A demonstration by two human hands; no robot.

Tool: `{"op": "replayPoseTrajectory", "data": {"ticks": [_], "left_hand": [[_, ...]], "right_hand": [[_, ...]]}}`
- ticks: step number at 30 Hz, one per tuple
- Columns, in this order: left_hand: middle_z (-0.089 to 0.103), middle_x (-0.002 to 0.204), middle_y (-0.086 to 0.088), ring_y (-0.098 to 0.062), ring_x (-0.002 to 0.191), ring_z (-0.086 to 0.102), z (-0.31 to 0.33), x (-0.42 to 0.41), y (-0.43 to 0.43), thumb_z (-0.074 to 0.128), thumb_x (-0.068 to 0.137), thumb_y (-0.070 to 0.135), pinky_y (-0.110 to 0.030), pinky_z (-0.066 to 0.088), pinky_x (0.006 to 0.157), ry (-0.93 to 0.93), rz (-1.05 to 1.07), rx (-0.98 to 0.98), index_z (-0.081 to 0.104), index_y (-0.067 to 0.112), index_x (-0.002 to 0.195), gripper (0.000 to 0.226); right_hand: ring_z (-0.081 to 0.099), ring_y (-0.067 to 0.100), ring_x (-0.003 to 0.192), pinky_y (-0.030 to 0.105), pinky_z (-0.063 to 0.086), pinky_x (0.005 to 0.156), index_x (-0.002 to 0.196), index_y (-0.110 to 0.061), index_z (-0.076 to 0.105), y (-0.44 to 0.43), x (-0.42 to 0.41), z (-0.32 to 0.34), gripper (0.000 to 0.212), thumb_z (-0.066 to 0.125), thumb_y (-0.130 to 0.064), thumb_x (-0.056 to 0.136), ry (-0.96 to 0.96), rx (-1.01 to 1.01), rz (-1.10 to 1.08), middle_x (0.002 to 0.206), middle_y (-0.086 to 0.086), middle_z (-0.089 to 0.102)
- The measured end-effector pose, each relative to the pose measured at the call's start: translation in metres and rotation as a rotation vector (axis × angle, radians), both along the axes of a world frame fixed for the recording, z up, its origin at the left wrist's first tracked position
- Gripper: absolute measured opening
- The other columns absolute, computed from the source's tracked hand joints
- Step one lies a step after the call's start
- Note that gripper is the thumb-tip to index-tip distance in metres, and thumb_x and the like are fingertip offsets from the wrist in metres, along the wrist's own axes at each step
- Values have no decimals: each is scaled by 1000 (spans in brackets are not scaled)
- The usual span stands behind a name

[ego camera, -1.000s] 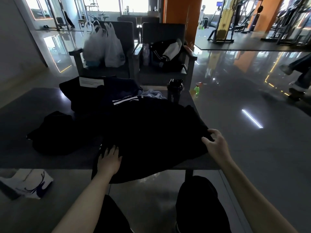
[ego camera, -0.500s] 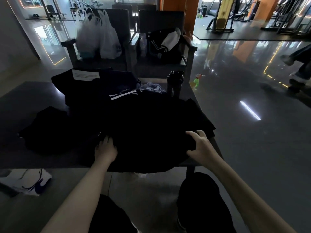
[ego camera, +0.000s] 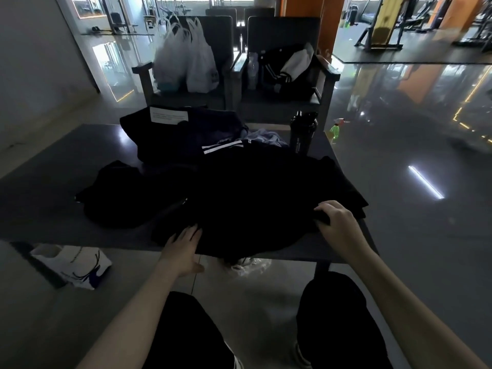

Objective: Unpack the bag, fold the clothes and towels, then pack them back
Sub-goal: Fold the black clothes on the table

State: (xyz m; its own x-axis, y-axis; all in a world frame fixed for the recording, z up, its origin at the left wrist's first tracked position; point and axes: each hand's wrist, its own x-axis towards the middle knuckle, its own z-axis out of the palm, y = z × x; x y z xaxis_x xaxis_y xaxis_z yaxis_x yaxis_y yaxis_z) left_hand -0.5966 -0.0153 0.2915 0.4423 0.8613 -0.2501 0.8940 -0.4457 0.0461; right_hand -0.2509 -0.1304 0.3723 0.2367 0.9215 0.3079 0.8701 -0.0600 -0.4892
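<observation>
While my right hand (ego camera: 338, 222) pinches the black garment (ego camera: 266, 193), its bulk lies leftward; left hand (ego camera: 183, 246) rests flat on near hem.

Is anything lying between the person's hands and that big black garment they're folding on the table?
Nothing visible does. The left hand rests flat on the near edge of the black garment; the right hand grips its right edge. The black bottle stands beyond, out of the way.

Gym lounge area, steel exercise machines (ego camera: 383, 27) on dark mats at the back right, orange pillars (ego camera: 303, 17), glossy grey floor (ego camera: 399, 145) with light reflections, two dark armchairs (ego camera: 282, 30) behind a low table (ego camera: 53, 187), black shaker bottle (ego camera: 302, 133) on it
</observation>
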Motion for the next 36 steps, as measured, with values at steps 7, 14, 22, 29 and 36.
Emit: {"op": "replayPoseTrajectory", "data": {"ticks": [7,14,22,29,36], "left_hand": [[48,124,4,-17,118,46,3,2,0,60,89,25,-35,42,93,-109,3,192,56,18,119,31],[60,82,2,-16,73,58,36,-3,4,47,87,4,-32,45,59,-526,298,-2,55,26,90,24],[69,86,14,0,78,65,83,-1,10,78,72,46,-21,50,70,-366,125,-327,69,36,83,17],[75,87,0,-16,80,72,119,-5,13,80,72,28,-31,58,73,-205,156,-624,73,20,85,17],[69,91,-2,-17,87,67,121,1,40,68,87,16,-26,51,74,-457,232,-293,70,17,92,6]], "right_hand": [[59,26,88,27,36,69,91,-4,66,-7,14,1,13,71,-8,80,-104,32,-63,92,7,66],[60,33,87,31,39,68,90,-1,66,-12,23,4,16,74,-5,77,-94,21,-79,88,12,67],[55,33,60,32,39,54,68,-5,55,-28,46,26,27,68,-27,77,-111,-30,-352,61,10,56],[54,20,55,25,35,48,57,-12,56,-37,61,48,22,63,-24,74,33,-160,-459,57,4,58],[61,35,92,39,46,78,100,-14,70,-12,54,47,24,57,-32,91,-17,10,-437,90,12,70]]}}
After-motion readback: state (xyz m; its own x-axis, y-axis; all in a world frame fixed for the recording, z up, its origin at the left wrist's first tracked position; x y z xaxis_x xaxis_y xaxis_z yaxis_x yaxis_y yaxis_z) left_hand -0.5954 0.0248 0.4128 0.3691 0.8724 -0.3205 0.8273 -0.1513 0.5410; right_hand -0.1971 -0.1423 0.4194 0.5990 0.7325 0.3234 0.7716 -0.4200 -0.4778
